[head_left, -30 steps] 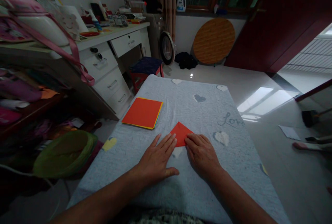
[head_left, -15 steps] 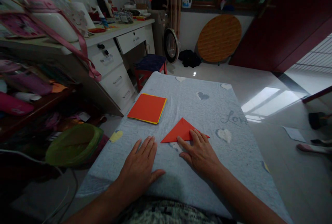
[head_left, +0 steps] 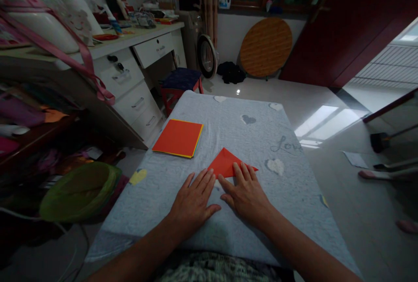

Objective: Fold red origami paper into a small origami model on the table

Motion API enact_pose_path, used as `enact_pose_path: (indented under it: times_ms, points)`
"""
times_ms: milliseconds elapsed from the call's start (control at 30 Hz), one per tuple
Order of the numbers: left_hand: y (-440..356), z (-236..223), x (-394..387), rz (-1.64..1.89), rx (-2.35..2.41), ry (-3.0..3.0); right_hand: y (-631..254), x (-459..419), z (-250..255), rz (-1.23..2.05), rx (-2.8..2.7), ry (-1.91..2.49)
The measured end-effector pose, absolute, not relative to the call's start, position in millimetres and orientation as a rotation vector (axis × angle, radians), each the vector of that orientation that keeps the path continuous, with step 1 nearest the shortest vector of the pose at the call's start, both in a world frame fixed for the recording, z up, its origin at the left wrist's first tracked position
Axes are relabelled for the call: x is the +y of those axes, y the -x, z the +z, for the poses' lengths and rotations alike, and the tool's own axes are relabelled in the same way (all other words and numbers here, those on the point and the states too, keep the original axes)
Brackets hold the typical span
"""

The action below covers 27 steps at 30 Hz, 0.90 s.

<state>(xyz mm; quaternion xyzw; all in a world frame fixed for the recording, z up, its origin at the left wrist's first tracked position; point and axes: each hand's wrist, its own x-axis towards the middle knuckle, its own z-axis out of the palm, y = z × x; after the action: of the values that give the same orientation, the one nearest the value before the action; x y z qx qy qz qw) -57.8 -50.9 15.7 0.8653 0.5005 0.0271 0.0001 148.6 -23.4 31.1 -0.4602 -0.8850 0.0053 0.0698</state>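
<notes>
A red sheet of paper folded into a triangle (head_left: 225, 161) lies on the cloth-covered table (head_left: 241, 238), its peak pointing away from me. My left hand (head_left: 195, 197) rests flat, fingertips over the triangle's left corner, which they hide. On the near edge and right part of the paper lie the spread fingers of my right hand (head_left: 244, 190). Both hands are open, pressing from above. To the left sits a square stack of coloured paper (head_left: 179, 138), red on top with yellow showing at its edges.
Left of the table stands a green bin (head_left: 78, 193). Beyond it are a white desk with drawers (head_left: 137, 103) and a stool (head_left: 181, 79). A round wooden board (head_left: 266, 47) leans against the far wall beside a red door (head_left: 342, 25).
My left hand has moved right and forward onto the triangle's left corner. My right hand stays on the paper. The whole view has shifted slightly.
</notes>
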Motion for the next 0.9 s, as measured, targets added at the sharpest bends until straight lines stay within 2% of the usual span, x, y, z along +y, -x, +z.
enact_pose_path:
  times_ms: [567, 900]
  points:
    - [86.7, 6.6, -74.5, 0.286, 1.698, -2.873, -226.9, -29.7, 20.8, -0.113, -2.595, 1.73]
    - [90.1, 7.1, -75.3, 0.347, 1.724, -2.978, -235.7, -32.3, 13.3, -0.003, -2.468, 1.781]
